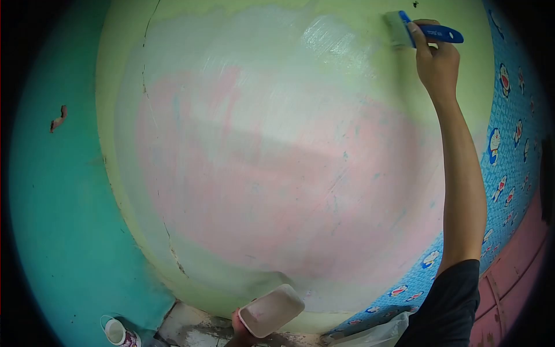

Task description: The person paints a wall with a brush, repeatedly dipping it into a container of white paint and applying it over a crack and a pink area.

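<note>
High at the upper right, my right hand (pixel 437 61) grips a wide paintbrush (pixel 439 32) by its blue handle. Its pale bristles lie against the yellow-green part of the wall (pixel 457 87). Low in the view, my left hand (pixel 240 327) holds a shallow rectangular plastic tub (pixel 272 312) by its left side, tilted so that its whitish inside shows. Whitish paint (pixel 254 46) covers much of the wall's middle, thinly over a pink area (pixel 289 196). A wet, shiny patch (pixel 332 40) shows left of the brush.
A teal wall (pixel 63 191) with a chipped spot stands at the left. Blue cartoon-patterned wallpaper (pixel 503 156) borders the right side. On the floor are a small white bucket (pixel 115 332) at lower left and a clear plastic bag (pixel 376 334) near my right sleeve. Cracks run down the wall's left part.
</note>
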`<move>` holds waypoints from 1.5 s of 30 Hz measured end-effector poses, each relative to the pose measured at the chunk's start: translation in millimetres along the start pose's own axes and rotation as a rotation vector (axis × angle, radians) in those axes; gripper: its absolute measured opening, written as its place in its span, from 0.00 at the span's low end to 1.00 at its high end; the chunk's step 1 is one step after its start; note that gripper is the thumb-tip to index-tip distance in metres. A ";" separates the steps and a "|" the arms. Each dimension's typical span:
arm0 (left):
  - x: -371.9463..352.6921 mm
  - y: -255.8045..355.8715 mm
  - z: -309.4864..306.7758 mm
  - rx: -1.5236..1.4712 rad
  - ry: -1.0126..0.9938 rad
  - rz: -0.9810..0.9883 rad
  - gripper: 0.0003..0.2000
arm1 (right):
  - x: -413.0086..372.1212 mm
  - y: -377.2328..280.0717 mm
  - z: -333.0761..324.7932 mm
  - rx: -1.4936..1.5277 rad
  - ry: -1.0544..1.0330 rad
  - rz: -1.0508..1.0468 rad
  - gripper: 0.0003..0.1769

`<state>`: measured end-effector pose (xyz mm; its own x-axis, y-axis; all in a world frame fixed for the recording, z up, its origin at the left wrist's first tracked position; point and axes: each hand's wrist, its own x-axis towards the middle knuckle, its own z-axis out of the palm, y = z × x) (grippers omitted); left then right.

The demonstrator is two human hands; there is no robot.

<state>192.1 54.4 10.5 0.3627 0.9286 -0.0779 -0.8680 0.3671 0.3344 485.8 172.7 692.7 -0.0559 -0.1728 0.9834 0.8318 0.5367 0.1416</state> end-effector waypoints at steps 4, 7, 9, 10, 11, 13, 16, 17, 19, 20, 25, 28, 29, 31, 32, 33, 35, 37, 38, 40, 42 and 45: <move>-1.7 0.3 -1.6 -0.029 -0.053 0.000 0.39 | -57.0 -8.3 10.4 -0.069 -0.171 -0.337 0.10; -0.3 0.0 7.7 0.008 0.025 0.002 0.39 | -141.5 -53.1 10.7 0.120 -0.598 -0.587 0.18; 3.3 -1.7 11.1 0.043 0.029 0.013 0.39 | -182.8 -75.9 5.5 0.239 -0.886 -0.532 0.18; 4.9 -0.8 12.3 0.064 0.033 0.020 0.40 | -180.7 -72.3 7.0 0.292 -0.838 -0.439 0.17; 7.2 -0.9 8.4 0.018 0.069 0.031 0.40 | -174.3 -65.5 9.4 0.342 -0.787 -0.344 0.16; 17.6 -6.0 -2.2 -0.080 0.132 0.049 0.40 | -123.8 -53.2 6.3 0.280 -0.723 -0.200 0.09; 21.1 -9.2 -15.0 -0.065 0.119 0.053 0.40 | -44.4 8.3 13.2 0.394 -0.262 -0.071 0.13; 22.5 -9.4 -16.9 -0.055 0.112 0.051 0.40 | -23.7 8.6 3.8 0.183 -0.124 -0.084 0.10; 25.1 -8.2 -21.2 -0.034 0.100 0.054 0.41 | -16.5 -4.7 -2.1 0.019 -0.046 -0.029 0.10; 26.3 -7.6 -23.5 -0.031 0.095 0.056 0.41 | -23.4 -8.3 -1.6 -0.005 -0.062 -0.072 0.09; 24.8 -5.1 -7.7 -0.143 0.000 0.038 0.41 | -129.7 -45.1 5.3 0.129 -0.637 -0.579 0.20; 33.9 -9.8 -19.4 -0.096 0.017 0.081 0.41 | -157.6 -72.8 3.1 0.272 -0.823 -0.480 0.16; 34.4 -9.6 -21.6 -0.090 0.023 0.079 0.41 | -152.8 -72.1 5.3 0.301 -0.793 -0.427 0.13; 34.2 -9.5 -26.1 -0.079 0.037 0.073 0.41 | -113.5 -54.1 11.0 0.216 -0.703 -0.194 0.07; 34.3 -10.1 -27.8 -0.076 0.045 0.070 0.41 | -87.4 -40.8 12.1 0.289 -0.607 -0.059 0.07; 35.2 -10.8 -28.7 -0.073 0.052 0.066 0.41 | -61.2 -26.9 12.4 0.358 -0.509 0.075 0.08; 38.4 -11.0 -29.7 -0.065 0.050 0.067 0.41 | -23.0 -5.8 12.6 0.226 -0.151 -0.049 0.10; 37.9 -11.1 -33.7 -0.055 0.042 0.075 0.41 | -20.6 -11.5 8.5 0.156 -0.059 -0.027 0.09; 36.8 -11.2 -36.0 -0.051 0.038 0.080 0.41 | -21.6 -14.2 8.9 0.123 -0.014 -0.016 0.08; 33.6 -10.9 -32.1 -0.039 0.039 0.092 0.40 | -51.0 -15.7 17.1 0.047 -0.073 -0.312 0.10; 24.0 -5.2 -3.9 -0.010 0.060 0.094 0.39 | -96.3 -39.3 11.7 0.026 -0.367 -0.486 0.19; 29.6 -6.7 -15.6 0.018 0.084 0.096 0.39 | -154.3 -78.6 1.0 0.257 -0.859 -0.357 0.12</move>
<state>203.4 80.3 -8.7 0.2476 0.9610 -0.1232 -0.8907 0.2759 0.3613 428.5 158.0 529.9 -0.7523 0.2469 0.6108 0.5463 0.7520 0.3689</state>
